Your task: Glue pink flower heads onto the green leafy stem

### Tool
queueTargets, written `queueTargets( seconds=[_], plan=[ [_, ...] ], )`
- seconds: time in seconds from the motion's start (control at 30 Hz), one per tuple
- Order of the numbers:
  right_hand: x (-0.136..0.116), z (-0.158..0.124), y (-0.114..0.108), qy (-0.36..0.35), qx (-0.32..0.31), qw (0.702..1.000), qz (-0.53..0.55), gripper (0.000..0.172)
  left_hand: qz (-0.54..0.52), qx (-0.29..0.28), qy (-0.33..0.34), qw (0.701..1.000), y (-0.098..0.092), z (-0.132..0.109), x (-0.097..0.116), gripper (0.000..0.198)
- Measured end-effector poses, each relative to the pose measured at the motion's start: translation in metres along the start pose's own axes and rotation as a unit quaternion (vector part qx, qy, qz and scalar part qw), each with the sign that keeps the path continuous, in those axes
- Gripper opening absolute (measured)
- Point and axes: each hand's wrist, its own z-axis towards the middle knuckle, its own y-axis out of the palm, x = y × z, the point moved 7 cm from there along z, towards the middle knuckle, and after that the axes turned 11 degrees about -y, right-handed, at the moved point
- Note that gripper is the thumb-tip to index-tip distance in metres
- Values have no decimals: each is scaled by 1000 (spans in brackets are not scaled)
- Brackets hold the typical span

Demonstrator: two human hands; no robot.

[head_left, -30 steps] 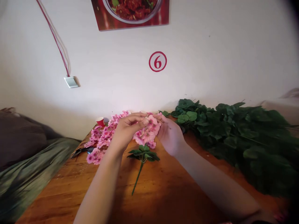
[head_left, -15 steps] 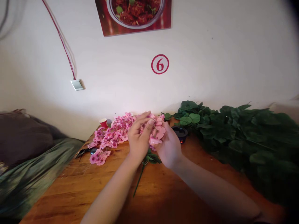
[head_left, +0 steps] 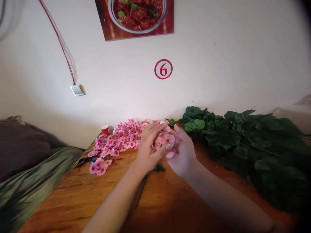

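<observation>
Between my two hands sits a cluster of pink artificial flowers (head_left: 167,139), above the wooden table (head_left: 116,191). My left hand (head_left: 148,147) wraps its left side, thumb across the front and fingers over the top. From the right, my right hand (head_left: 182,152) cups the same blossoms against its palm. A green stem with leaves (head_left: 142,191) shows below my left hand; whether it joins the held flowers is hidden. Behind and left of my hands lies a heap of pink flowers (head_left: 127,134), with a separate pink flower cluster (head_left: 100,166) nearer me.
Green leaf sprays (head_left: 233,136) pile over the right side of the table. At the back left stands a red paper cup (head_left: 105,130). A dark-handled tool (head_left: 82,161), possibly pliers, lies by the left edge. The white wall (head_left: 206,74) rises directly behind.
My left thumb has come down across the front of the flowers, and my left fingers have moved right. My right hand has shifted slightly right. The view has tilted and turned a little.
</observation>
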Motion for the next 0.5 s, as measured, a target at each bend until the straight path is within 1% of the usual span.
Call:
queueTargets(
  seconds=[0.13, 0.27, 0.4, 0.5],
  plan=[
    [-10, 5, -2, -27, -38, 998, -42, 31, 11, -11, -27, 1000, 0, 2, 2, 58],
    [-16, 7, -1, -39, -24, 998, -51, 27, 35, -4, -50, 998, 0, 2, 5, 63],
    [-18, 6, 1, -39, -21, 997, -59, 28, 75, -1, -29, 997, 2, 2, 9, 64],
    [-18, 6, 2, -37, -34, 997, -59, 29, 112, 9, -7, 994, 5, 2, 7, 59]
  ],
)
